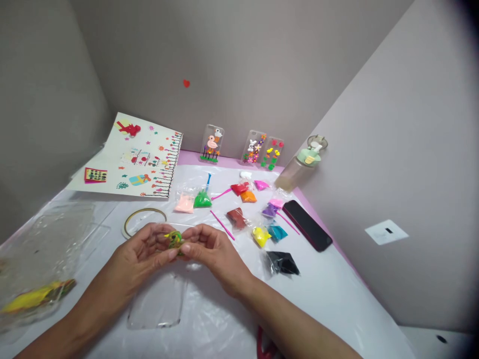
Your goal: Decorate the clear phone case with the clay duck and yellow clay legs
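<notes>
Reference: I take the held piece as the centre of the dial, with 12 o'clock toward the back wall [239,65] in my head view.

Workpiece: the small green-and-yellow piece [174,239] is at dial centre, raised between both hands above the table [228,294].

Grip, left: the left hand [145,252] enters from 8 o'clock. Its thumb bears on the lower edge of the piece, fingers curled behind; I read this as a pinch.

Grip, right: the right hand [209,249] enters from 4 o'clock, pinching the same piece at its right edge between thumb and bent fingers. I cannot tell which fingertips carry load at the rear, as the thumbs and the piece hide them.

Surroundings:
- Between 6 and 7 o'clock: a clear phone case [157,304], flat, partly covered by the left hand.
- 8 to 9 o'clock: transparent packaging [63,234]; a yellow item [32,297] shows at its near end.
- Between 10 and 11 o'clock: a ring [145,210], just beside the left hand.
- 11 o'clock: a decorated sheet [149,134].
- 1 o'clock: a green packet [202,200], near a blue tool [208,181]; farther out, a decorated case [212,144] leans upright against the wall.
- 2 o'clock: an orange packet [248,197]; well beyond, a bottle [295,172].
- 3 o'clock: a yellow packet [261,237], touching a teal packet [277,232]; farther out, a black-screened phone [307,225].
</notes>
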### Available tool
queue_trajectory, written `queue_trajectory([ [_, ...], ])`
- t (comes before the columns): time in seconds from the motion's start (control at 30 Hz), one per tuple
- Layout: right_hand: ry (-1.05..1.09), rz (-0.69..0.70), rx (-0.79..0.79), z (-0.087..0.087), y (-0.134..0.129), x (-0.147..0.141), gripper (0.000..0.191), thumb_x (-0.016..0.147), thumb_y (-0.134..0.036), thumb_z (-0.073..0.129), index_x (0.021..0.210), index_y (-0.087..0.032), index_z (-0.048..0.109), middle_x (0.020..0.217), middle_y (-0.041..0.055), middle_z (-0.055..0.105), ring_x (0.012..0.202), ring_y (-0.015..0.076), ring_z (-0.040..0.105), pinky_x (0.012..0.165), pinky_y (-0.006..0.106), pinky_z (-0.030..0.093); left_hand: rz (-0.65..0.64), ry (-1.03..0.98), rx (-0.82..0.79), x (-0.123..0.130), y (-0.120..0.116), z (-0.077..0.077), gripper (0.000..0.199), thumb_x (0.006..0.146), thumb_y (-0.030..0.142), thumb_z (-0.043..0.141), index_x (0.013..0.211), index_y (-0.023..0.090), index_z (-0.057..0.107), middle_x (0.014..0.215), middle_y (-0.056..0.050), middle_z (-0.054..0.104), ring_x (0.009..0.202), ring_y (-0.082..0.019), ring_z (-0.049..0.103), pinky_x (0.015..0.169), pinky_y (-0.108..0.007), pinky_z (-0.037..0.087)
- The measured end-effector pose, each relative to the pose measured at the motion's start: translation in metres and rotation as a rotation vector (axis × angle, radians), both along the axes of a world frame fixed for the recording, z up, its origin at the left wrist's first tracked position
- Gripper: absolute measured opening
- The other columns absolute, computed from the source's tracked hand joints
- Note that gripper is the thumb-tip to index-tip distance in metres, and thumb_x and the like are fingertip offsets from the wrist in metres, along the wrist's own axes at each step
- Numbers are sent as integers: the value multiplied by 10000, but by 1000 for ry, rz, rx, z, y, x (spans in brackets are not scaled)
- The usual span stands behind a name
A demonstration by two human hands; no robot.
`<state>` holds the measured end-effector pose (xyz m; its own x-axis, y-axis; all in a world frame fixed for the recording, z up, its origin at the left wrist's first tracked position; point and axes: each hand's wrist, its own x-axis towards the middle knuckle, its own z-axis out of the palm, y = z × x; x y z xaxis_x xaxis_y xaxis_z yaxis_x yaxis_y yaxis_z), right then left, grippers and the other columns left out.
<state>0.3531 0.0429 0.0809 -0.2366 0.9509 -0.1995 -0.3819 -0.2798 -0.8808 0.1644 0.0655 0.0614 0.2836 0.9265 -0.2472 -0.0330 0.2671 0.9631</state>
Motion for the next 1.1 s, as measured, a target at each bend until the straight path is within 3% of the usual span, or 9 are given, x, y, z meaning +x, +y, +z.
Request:
queue_trajectory([
  [0.13, -29, -36, 4, -2, 2, 2, 423, 681, -453, 917, 936, -187, 709, 731, -43, 689, 674, 102, 645, 730, 245, 498, 37, 44, 11, 0, 0, 4, 540, 675, 531, 899, 1084, 282, 649, 1015, 10, 742, 1030, -216, 725, 859, -255, 604],
  [0.3, 3, 5, -20, 0, 1, 1, 480, 539, -346, 988, 911, -192, 725, 761, -39, 712, 722, 123, 675, 755, 248, 494, 2, 42, 8, -2, -1, 2, 494, 733, 539, 863, 1094, 296, 630, 1029, 17, 732, 1048, -197, 702, 863, -239, 584],
  [0.53, 11, 30, -15, 4, 0, -1, 386, 594, -389, 952, 838, -188, 730, 747, -16, 740, 709, 149, 699, 795, 288, 518, -21, 62, 17, -3, -2, 5, 435, 783, 523, 831, 1098, 298, 633, 1047, 9, 722, 1060, -202, 683, 872, -251, 565],
  [0.73, -31, -3, -14, 4, 1, -1, 369, 592, -425, 948, 758, -185, 722, 724, -27, 717, 663, 126, 654, 762, 282, 527, -34, 5, -9, -2, 0, -1, 444, 761, 460, 865, 1098, 290, 631, 1006, 18, 730, 1005, -191, 706, 862, -255, 569],
  [1.0, -56, 38, -9, 0, 2, 1, 404, 617, -469, 932, 772, -177, 698, 731, -21, 699, 675, 127, 635, 776, 287, 510, -48, -21, 14, 0, 1, -4, 460, 754, 414, 874, 1124, 281, 634, 950, 13, 764, 971, -204, 733, 823, -261, 585],
  [1.1, -106, 26, 15, -1, 2, 2, 409, 697, -515, 877, 824, -179, 682, 754, -20, 675, 680, 129, 619, 754, 285, 500, -42, -10, 17, 0, 2, -1, 471, 745, 434, 874, 1120, 281, 633, 942, 8, 770, 968, -214, 738, 833, -275, 586],
])
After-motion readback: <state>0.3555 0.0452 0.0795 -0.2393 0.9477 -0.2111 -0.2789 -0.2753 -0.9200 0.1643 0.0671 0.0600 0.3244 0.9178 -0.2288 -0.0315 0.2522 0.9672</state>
